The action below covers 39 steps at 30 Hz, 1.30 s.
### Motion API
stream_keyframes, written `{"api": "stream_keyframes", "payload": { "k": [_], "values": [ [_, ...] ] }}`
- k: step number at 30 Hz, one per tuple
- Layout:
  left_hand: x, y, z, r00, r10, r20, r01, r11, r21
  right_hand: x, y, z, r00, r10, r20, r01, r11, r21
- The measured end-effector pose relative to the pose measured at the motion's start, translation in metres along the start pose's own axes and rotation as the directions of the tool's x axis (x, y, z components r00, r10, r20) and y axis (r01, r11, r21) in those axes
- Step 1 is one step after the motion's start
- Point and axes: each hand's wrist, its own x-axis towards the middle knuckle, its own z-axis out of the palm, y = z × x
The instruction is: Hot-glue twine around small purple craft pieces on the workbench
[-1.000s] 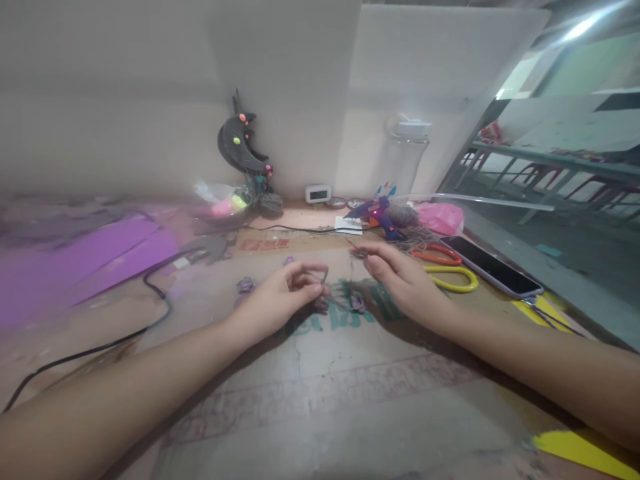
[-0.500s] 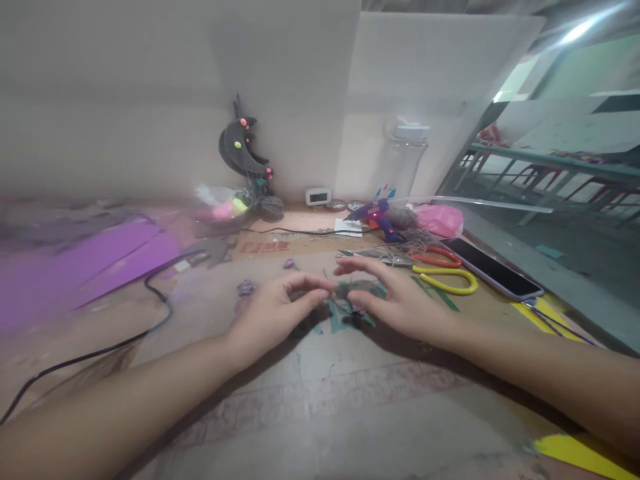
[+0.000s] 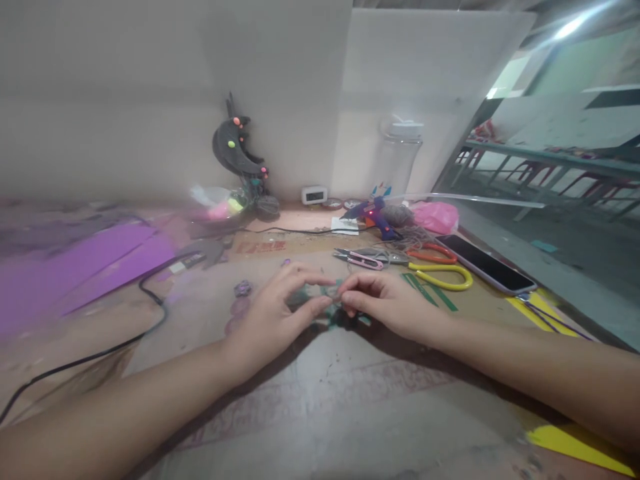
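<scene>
My left hand (image 3: 273, 310) is at the middle of the table, its thumb and forefinger apart, with green material showing between and behind them. Facing it, my right hand (image 3: 393, 303) has thumb and fingertips pinched together. Whatever they pinch is too small and blurred to name. Green pieces and a dark shape lie under the fingertips, partly hidden. To the left of my left hand sits a small purple-grey crumpled piece (image 3: 243, 288). Pink-handled thread snips (image 3: 365, 260) lie just beyond my right hand, and green strips (image 3: 433, 292) are beside it.
Scissors with yellow handles (image 3: 445, 276), an orange-handled tool (image 3: 434, 253) and a phone (image 3: 487, 263) lie on the right. Behind them are a blue glue gun (image 3: 381, 220) and a pink bag (image 3: 436, 217). A black cable (image 3: 100, 348) crosses the left side, near purple sheets (image 3: 95, 263).
My right hand's fingers have closed from a spread pose into a pinch and sit slightly further left. The pink snips now show past it. The whole view has shifted a little.
</scene>
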Motion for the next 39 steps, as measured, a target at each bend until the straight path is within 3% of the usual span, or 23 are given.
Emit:
{"api": "stream_keyframes", "payload": {
  "k": [3, 6, 10, 13, 17, 20, 23, 25, 27, 29, 30, 35, 39],
  "values": [
    [0.000, -0.002, 0.001, 0.993, -0.090, 0.071, 0.087, 0.995, 0.053, 0.002, 0.000, -0.012, 0.982, -0.123, -0.146, 0.102, 0.984, -0.149],
    [0.000, -0.004, 0.003, 0.980, -0.064, 0.189, 0.040, 0.991, 0.126, 0.007, 0.007, -0.022, 0.938, -0.249, -0.242, 0.175, 0.941, -0.290],
    [0.003, -0.006, 0.007, 0.953, 0.056, 0.297, -0.138, 0.954, 0.265, 0.010, 0.015, -0.022, 0.961, -0.224, -0.164, 0.161, 0.931, -0.328],
    [0.005, -0.007, 0.007, 0.946, 0.044, 0.321, -0.159, 0.926, 0.342, 0.009, 0.015, -0.017, 0.977, -0.190, -0.097, 0.148, 0.932, -0.331],
    [0.010, -0.011, 0.003, 0.942, 0.005, 0.335, -0.164, 0.878, 0.450, 0.010, 0.014, -0.015, 0.994, -0.088, -0.072, 0.081, 0.992, -0.101],
    [0.015, -0.016, -0.005, 0.960, -0.025, 0.279, -0.120, 0.863, 0.491, 0.014, 0.017, -0.019, 0.997, -0.038, -0.064, 0.044, 0.993, 0.108],
    [0.022, -0.015, -0.015, 0.977, -0.076, 0.197, -0.036, 0.858, 0.512, 0.018, 0.022, -0.023, 0.998, -0.032, -0.056, 0.042, 0.981, 0.188],
    [0.026, -0.009, -0.017, 0.981, -0.025, 0.192, -0.082, 0.844, 0.530, 0.021, 0.025, -0.025, 0.998, -0.022, -0.055, 0.035, 0.969, 0.243],
    [0.029, -0.001, -0.013, 0.947, 0.082, 0.312, -0.241, 0.821, 0.518, 0.023, 0.028, -0.026, 0.998, -0.008, -0.065, 0.028, 0.949, 0.314],
    [0.033, 0.006, -0.003, 0.859, 0.191, 0.474, -0.428, 0.777, 0.463, 0.025, 0.031, -0.026, 0.997, 0.013, -0.075, 0.017, 0.926, 0.378],
    [0.034, 0.008, 0.004, 0.839, 0.196, 0.508, -0.457, 0.761, 0.461, 0.026, 0.033, -0.027, 0.997, 0.022, -0.080, 0.013, 0.915, 0.403],
    [0.039, 0.006, 0.030, 0.887, 0.186, 0.423, -0.420, 0.709, 0.566, 0.028, 0.036, -0.027, 0.987, 0.044, -0.153, 0.027, 0.900, 0.435],
    [0.039, 0.004, 0.032, 0.902, 0.130, 0.412, -0.365, 0.741, 0.564, 0.027, 0.033, -0.028, 0.979, 0.009, -0.201, 0.064, 0.933, 0.354]
  ]
}}
